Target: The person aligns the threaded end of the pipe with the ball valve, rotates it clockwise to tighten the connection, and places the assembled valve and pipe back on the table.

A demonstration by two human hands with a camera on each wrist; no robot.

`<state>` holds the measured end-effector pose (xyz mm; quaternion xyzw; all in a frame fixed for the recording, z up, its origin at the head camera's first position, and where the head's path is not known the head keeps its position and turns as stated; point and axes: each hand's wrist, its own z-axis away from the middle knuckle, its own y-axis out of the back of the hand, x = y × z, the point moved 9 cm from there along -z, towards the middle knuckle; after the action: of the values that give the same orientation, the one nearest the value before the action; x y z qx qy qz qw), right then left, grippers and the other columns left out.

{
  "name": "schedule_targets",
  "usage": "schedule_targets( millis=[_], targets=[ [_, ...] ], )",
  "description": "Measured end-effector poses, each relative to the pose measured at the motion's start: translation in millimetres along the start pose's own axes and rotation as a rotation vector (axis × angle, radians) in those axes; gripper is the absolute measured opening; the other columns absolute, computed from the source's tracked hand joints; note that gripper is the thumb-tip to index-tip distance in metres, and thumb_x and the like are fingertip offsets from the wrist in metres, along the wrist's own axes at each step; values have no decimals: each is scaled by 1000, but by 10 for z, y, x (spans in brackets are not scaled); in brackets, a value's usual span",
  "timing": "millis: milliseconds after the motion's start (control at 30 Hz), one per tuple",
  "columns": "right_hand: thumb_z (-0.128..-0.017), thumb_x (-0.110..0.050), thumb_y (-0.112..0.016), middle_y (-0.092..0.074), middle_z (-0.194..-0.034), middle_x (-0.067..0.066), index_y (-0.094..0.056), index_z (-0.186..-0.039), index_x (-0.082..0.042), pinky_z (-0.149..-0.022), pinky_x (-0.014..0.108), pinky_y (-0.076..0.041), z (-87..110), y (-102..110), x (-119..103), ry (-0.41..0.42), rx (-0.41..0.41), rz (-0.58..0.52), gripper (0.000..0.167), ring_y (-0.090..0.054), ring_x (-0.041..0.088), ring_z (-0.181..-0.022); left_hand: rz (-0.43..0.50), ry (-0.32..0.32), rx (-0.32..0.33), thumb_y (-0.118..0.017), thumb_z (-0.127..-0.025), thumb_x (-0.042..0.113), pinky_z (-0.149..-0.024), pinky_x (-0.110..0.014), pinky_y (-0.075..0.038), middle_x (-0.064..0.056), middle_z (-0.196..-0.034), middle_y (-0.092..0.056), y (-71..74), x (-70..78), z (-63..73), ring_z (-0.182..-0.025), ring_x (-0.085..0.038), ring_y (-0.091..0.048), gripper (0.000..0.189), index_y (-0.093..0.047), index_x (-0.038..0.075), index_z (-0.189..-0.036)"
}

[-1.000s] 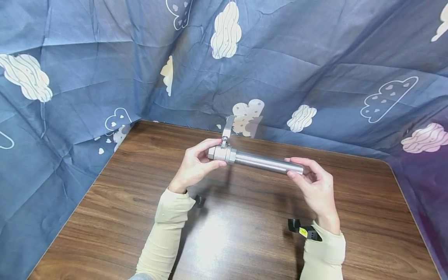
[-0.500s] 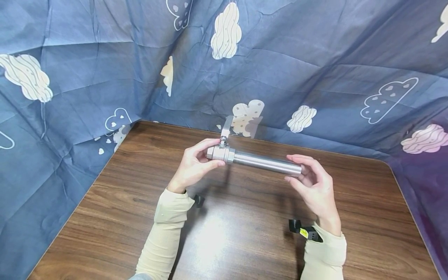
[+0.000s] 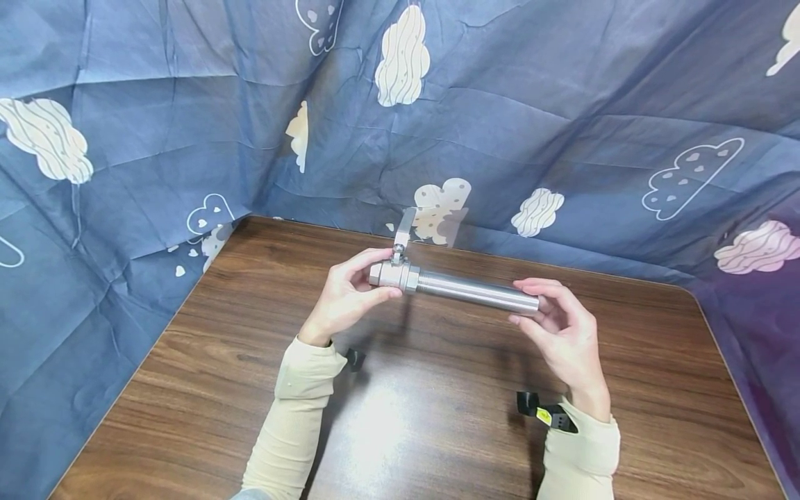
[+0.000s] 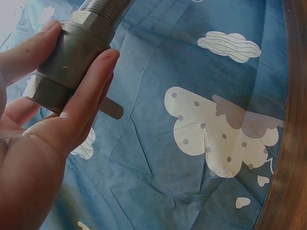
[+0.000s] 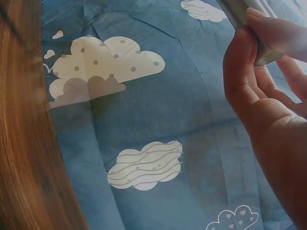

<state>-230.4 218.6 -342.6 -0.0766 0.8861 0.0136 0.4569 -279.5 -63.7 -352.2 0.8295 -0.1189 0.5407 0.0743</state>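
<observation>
A metal ball valve [image 3: 394, 275] with a lever handle [image 3: 405, 229] is held above the table in my left hand [image 3: 340, 298]. Thumb and fingers grip the valve body, seen closely in the left wrist view as a dull grey valve [image 4: 67, 62]. From its hex end a threaded steel pipe [image 3: 471, 289] runs to the right, tilted slightly down. My right hand [image 3: 565, 330] holds the pipe's free end between the thumb below and the fingers above. In the right wrist view, fingers surround the end of the pipe [image 5: 264, 52]. The lever points up and away from me.
Beneath the hands lies a brown wood-grain table [image 3: 437, 430]. A blue cloud-print curtain [image 3: 500, 139] hangs close behind its far edge and along the sides. A black wrist device [image 3: 550, 417] is strapped at the right sleeve.
My right thumb has slipped from the front of the pipe down to its lower edge, and the fingers have shifted over the top. The valve and pipe have moved slightly left.
</observation>
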Motion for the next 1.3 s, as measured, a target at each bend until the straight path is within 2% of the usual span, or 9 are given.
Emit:
schedule_targets(
  millis=[567,833,1100,1300],
  targets=[
    [-66,35,-62,-66,-116,14,-53,-112,21,-84,21,-57,7,44,31,-36,19,45,49,-68,16,-97,4,-2,-2,-73,-70,-19,-79,-22,-58,-21,-119,-58,-10,1,4,-90,-9,-59,60,-53,-12,-127],
    [-67,33,-64,-67,-114,13,-54,-113,20,-83,20,-57,1,51,15,-32,22,72,48,-68,14,-96,19,-8,-3,-72,-70,-20,-80,-22,-58,-14,-117,-59,-12,3,8,-91,-9,-59,59,-53,-13,-126],
    [-67,34,-62,-69,-112,10,-55,-113,20,-80,20,-57,2,58,21,-48,29,59,49,-69,13,-93,15,32,-4,-73,-69,-20,-85,-26,-58,-24,-121,-57,-13,-16,3,-94,-8,-61,61,-53,-12,-127],
    [-70,28,-66,-70,-112,6,-55,-115,19,-79,20,-57,16,70,41,-89,39,96,47,-69,11,-92,13,41,-1,-74,-68,-20,-86,-26,-58,-24,-121,-57,-9,-24,7,-95,-9,-61,63,-54,-11,-127]
  ],
)
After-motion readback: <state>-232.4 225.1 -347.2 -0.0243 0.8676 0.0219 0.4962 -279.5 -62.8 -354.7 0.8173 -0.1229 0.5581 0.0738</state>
